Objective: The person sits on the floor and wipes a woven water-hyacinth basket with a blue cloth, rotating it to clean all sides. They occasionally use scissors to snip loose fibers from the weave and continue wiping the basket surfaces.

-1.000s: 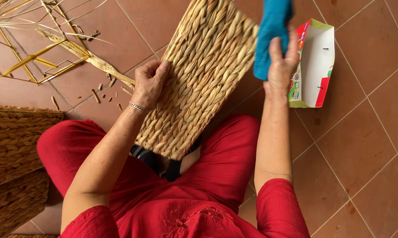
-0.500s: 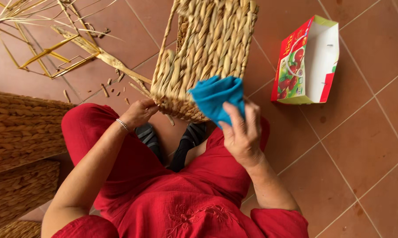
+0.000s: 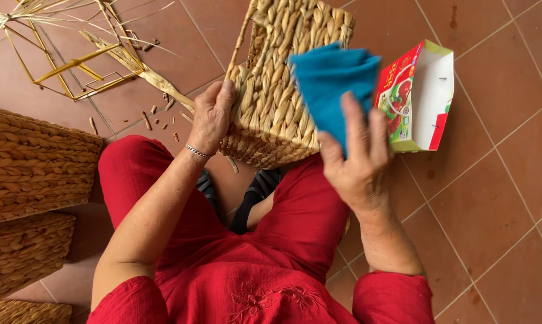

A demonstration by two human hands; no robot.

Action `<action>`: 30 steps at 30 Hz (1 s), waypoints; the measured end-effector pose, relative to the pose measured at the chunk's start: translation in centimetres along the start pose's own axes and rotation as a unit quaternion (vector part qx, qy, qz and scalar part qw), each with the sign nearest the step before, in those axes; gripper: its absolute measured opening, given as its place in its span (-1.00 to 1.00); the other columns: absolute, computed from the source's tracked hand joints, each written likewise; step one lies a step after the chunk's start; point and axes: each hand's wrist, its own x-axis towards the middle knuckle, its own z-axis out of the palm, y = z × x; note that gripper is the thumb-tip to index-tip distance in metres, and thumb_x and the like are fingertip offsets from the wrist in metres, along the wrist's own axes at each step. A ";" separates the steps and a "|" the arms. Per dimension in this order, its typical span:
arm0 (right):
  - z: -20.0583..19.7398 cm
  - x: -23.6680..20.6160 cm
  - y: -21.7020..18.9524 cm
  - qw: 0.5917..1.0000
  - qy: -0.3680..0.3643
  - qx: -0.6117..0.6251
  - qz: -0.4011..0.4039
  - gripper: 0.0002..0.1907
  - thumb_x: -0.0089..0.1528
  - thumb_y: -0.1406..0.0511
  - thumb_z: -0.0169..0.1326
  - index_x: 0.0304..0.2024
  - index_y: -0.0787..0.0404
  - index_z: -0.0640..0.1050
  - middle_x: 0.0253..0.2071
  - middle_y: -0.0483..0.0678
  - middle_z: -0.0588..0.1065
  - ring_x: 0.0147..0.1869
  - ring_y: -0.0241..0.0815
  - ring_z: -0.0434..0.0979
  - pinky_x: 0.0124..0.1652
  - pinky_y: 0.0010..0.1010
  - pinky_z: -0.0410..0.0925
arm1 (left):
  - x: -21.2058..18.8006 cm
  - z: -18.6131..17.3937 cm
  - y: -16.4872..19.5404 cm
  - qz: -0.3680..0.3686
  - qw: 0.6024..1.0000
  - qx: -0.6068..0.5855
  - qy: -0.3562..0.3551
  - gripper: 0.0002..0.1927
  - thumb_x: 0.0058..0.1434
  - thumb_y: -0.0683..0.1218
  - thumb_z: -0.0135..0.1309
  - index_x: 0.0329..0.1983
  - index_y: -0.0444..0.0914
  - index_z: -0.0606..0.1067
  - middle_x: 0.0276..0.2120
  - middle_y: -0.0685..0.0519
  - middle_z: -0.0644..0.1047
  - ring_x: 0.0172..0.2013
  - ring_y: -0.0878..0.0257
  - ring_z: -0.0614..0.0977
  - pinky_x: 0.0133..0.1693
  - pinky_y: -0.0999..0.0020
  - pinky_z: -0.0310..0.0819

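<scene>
Since a moment ago the blue cloth point(image 3: 331, 84) has lifted higher against the basket's side. Terracotta floor tiles point(image 3: 499, 198) run underneath, with stacked woven straw baskets point(image 3: 33, 162) at far left and loose yellow straw stalks point(image 3: 72, 63) beyond. Her left hand point(image 3: 212, 117) is clamped around the near corner of the tall woven straw basket point(image 3: 283, 90), which stands tilted between her knees, its long axis pointing away from her. Her right hand point(image 3: 358, 162) pinches the cloth, pressed to the basket. Just right lies an open red-and-green cardboard box point(image 3: 421, 99).
</scene>
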 end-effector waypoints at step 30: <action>15.7 7.7 10.5 0.994 -0.102 -0.038 -0.031 -0.51 0.35 0.24 0.22 0.26 0.17 0.35 -0.14 0.18 0.43 -0.15 0.05 0.52 -0.36 -0.22 0.44 | 1.3 -2.8 -0.3 -0.124 0.986 -0.014 -0.113 -0.52 0.39 0.24 -0.16 -0.18 -0.25 0.47 -0.51 0.21 0.41 -0.52 0.37 0.40 -0.49 0.42 0.33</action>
